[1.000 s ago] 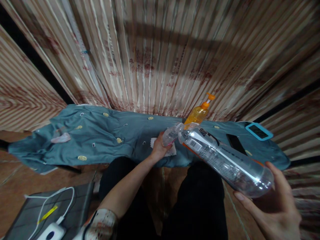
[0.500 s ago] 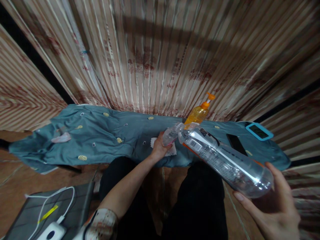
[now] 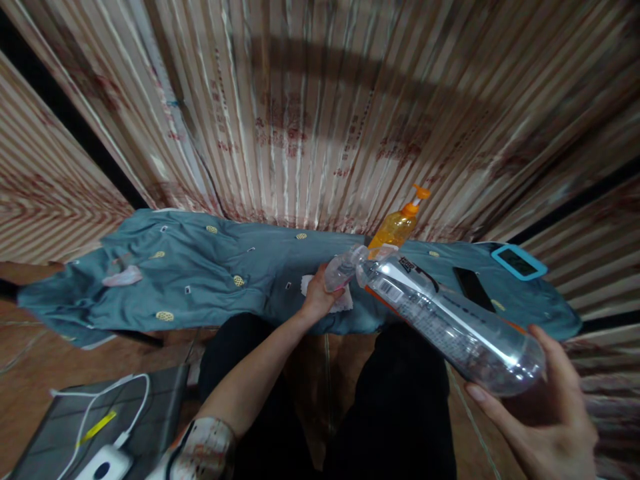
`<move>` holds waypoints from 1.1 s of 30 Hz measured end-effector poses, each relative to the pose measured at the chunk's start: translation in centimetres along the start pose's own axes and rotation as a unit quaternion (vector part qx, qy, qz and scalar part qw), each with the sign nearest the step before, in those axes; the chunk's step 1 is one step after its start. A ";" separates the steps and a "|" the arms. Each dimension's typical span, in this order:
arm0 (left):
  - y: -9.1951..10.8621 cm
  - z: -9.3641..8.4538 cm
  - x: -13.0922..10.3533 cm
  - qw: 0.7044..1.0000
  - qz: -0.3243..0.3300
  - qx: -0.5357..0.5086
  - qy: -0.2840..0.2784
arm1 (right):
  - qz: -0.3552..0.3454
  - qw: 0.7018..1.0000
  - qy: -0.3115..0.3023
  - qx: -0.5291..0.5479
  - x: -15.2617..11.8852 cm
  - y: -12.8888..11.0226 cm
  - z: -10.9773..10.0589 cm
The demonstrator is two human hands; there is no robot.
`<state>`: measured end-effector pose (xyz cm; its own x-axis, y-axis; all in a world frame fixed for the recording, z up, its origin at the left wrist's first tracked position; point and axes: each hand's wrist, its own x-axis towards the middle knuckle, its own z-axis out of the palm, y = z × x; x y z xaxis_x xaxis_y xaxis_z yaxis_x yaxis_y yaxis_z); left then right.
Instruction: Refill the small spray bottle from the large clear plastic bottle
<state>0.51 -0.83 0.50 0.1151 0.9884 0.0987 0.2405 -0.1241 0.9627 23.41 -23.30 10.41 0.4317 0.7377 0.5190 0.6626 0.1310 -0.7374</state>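
Left hand (image 3: pixel 320 293) at the centre of the frame, grasping a small clear bottle (image 3: pixel 343 270), its fingers curled around the body; the bottle is tilted, its neck towards the right. Right hand (image 3: pixel 555 407) at the lower right, gripping the base of a large clear bottle (image 3: pixel 460 327) between thumb and fingers. The large bottle slants from the lower right up to the centre, label visible along its side, its neck at that of the small bottle; whether the two rims touch cannot be told. Below the left hand, a white sheet (image 3: pixel 344 305) lies on a teal patterned cloth (image 3: pixel 270 257) spanning the middle of the frame. Right of centre, behind the necks, stands an amber pump bottle (image 3: pixel 393 231) with an orange head. Further right: a dark flat slab (image 3: pixel 473 288) and a blue-rimmed device (image 3: pixel 520 262). Middle left: a crumpled pale piece (image 3: pixel 123 276). Lower left: a white device (image 3: pixel 106 461) with a white cable (image 3: pixel 148 393). Upper frame: a striped curtain (image 3: pixel 300 87)
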 end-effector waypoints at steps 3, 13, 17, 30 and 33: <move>-0.3 0.2 0.1 1.000 0.000 -0.011 -0.003 | 0.013 1.000 -0.001 0.006 -0.1 0.2 0.1; -0.1 0.0 0.1 1.000 -0.013 0.004 0.006 | 0.004 0.999 0.002 0.034 -0.2 0.6 0.2; 0.2 -0.1 0.1 1.000 -0.015 -0.002 0.003 | 0.004 0.999 0.001 0.044 -0.2 0.6 0.3; 0.0 -0.2 0.1 1.000 -0.017 0.007 0.003 | 0.038 0.999 0.010 0.037 -0.1 1.1 0.3; 0.3 -0.2 0.0 1.000 -0.022 0.006 0.003 | 0.025 0.999 0.007 0.032 0.1 1.2 0.1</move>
<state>0.36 -0.85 0.86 0.0981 0.9935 0.0572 0.2570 -0.0808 0.9630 24.20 -22.99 9.54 0.4725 0.7355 0.4856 0.5990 0.1362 -0.7891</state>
